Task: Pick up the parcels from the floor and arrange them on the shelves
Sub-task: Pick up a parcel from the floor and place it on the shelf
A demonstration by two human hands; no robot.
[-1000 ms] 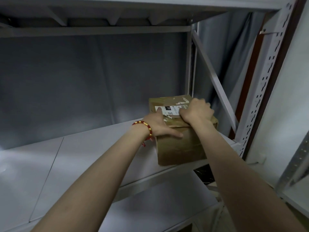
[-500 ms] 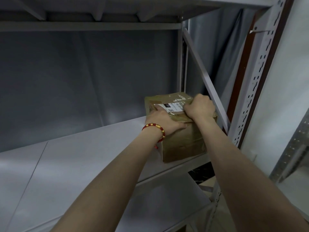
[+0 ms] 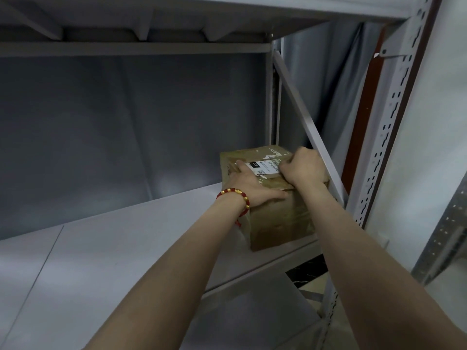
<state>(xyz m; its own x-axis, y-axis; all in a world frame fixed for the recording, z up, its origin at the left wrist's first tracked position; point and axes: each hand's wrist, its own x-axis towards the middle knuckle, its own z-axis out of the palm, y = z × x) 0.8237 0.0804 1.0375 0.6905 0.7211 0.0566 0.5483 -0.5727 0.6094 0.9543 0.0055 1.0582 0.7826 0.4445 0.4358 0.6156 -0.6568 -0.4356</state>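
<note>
**Setting a parcel down at the right end of the shelf**

Starts near, with two bare arms reaching up and forward. Passes over a lower shelf [image 3: 247, 311] down below, grey and flat. Comes next to the middle shelf [image 3: 126, 248], with the parcel [image 3: 278, 223] sitting on its right end, close to the front lip and just beside the slanted bar [image 3: 303, 117] and the post with holes [image 3: 384, 137]. Looks like brown card wrapped in shiny tape, with a white label [image 3: 262, 166] on top.

Lays the left hand [image 3: 249, 184] flat on the parcel's top, fingers straight and pointing at the label, thumb stretched along the front edge. Wears a red and gold bracelet [image 3: 233, 195] at that wrist. Curls the right hand [image 3: 304, 169] tight on the top right part, knuckles up, fingers folded down on the parcel as if gripping it.

Could go wrong from here. Sits very near the front lip, so could tip off and fall if let go too soon or tugged back. Could bump the slanted bar if pushed more to the right. Might slip under the fingers too, since tape is smooth. Probably needs a push deeper in first.

Holds just this one parcel on the middle shelf, as far as can be seen. Is taped shut, so cannot tell what is inside. Ends far back at a grey sheet [image 3: 126, 122] hanging behind, with the upper shelf [image 3: 151, 21] overhead.
</note>
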